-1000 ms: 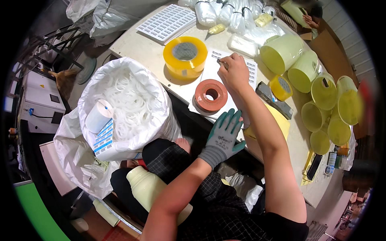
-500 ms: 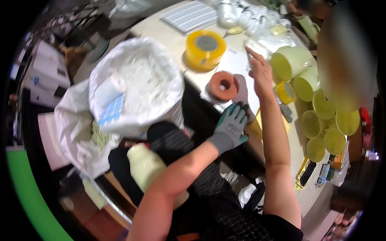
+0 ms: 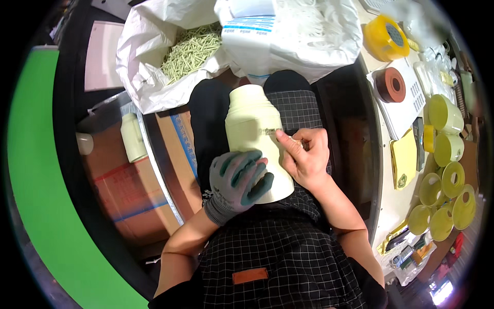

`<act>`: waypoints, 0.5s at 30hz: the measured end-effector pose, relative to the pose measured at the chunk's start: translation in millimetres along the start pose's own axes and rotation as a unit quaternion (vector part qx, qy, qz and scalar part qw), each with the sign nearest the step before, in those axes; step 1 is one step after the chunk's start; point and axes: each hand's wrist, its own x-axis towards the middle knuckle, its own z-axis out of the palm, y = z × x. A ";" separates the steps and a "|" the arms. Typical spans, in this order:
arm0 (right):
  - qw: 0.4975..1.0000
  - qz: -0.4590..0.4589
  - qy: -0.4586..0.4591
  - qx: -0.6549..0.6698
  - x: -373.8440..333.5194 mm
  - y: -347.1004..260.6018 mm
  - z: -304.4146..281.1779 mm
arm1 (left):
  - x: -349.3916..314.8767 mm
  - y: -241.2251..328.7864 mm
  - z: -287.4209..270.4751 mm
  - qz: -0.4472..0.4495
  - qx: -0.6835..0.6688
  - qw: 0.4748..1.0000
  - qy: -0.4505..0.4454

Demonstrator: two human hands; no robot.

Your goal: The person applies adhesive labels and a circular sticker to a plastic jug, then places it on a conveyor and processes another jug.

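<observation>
A pale yellow thermos flask shell (image 3: 254, 126) lies across my lap, its stepped neck pointing away from me. Gloved in grey and green, my left hand (image 3: 236, 177) is closed against its lower left side, fingers curled over the surface. My bare right hand (image 3: 307, 157) is at its right side, with the thumb on the shell beside a dark printed mark (image 3: 270, 131). A small crumpled bit pokes out between the thumb and the bent fingers of that hand, too small to name.
Beyond my knees stand white sacks, one with pale green sticks (image 3: 193, 51), another with translucent scraps (image 3: 321, 26). The right-hand table bears a brown tape roll (image 3: 390, 85), yellow tape (image 3: 386, 38) and several yellow-green cups (image 3: 441, 224). Another pale flask (image 3: 134, 138) lies at left.
Both hands have come back from the table on the right to the flask shell on my lap. My view has swung from the table toward my lap.
</observation>
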 end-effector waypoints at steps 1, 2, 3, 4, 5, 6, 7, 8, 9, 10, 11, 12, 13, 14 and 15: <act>1.000 -0.021 -0.015 -0.013 0.4 -6.8 2.8 | -9.2 -3.6 3.8 -0.013 0.004 1.000 0.012; 0.998 -0.042 -0.032 -0.025 -0.3 -11.3 4.3 | -18.6 -3.7 8.8 -0.026 -0.008 0.999 0.021; 0.997 -0.056 -0.042 -0.037 0.0 -12.5 4.6 | -26.9 -3.3 13.5 -0.038 -0.021 0.999 0.030; 0.995 -0.068 -0.052 -0.050 0.8 -12.5 3.8 | -34.1 -3.1 17.2 -0.049 -0.034 0.997 0.039; 0.993 -0.076 -0.058 -0.066 0.3 -13.4 3.1 | -35.3 -3.1 17.3 -0.047 -0.048 0.997 0.046; 0.992 -0.081 -0.060 -0.073 0.7 -14.7 3.0 | -35.8 -3.1 16.9 -0.035 -0.056 0.997 0.046; 0.991 -0.086 -0.061 -0.080 1.5 -15.6 2.8 | -35.3 -3.0 16.2 -0.023 -0.064 0.997 0.047; 0.990 -0.092 -0.059 -0.086 3.5 -16.5 3.4 | -34.3 -4.3 15.3 -0.009 -0.069 0.996 0.049; 0.990 -0.092 -0.063 -0.088 4.7 -17.3 3.4 | -36.8 -6.1 16.5 0.000 -0.068 0.997 0.047; 0.989 -0.092 -0.067 -0.090 5.6 -17.9 2.9 | -40.7 -8.1 18.7 0.008 -0.067 0.997 0.045; 0.989 -0.092 -0.070 -0.090 6.5 -18.6 3.6 | -43.0 -10.0 19.4 0.016 -0.064 0.997 0.042; 0.989 -0.094 -0.074 -0.091 7.4 -18.5 3.7 | -44.3 -11.1 20.9 0.017 -0.051 0.998 0.045; 0.988 -0.096 -0.078 -0.092 8.0 -17.6 3.1 | -44.7 -11.8 22.8 0.018 -0.038 0.998 0.048; 0.988 -0.099 -0.080 -0.092 8.9 -17.1 2.6 | -45.1 -12.0 23.9 0.020 -0.024 0.998 0.051; 0.988 -0.099 -0.084 -0.090 9.4 -16.4 2.3 | -46.3 -10.7 24.9 -0.001 -0.028 0.998 0.053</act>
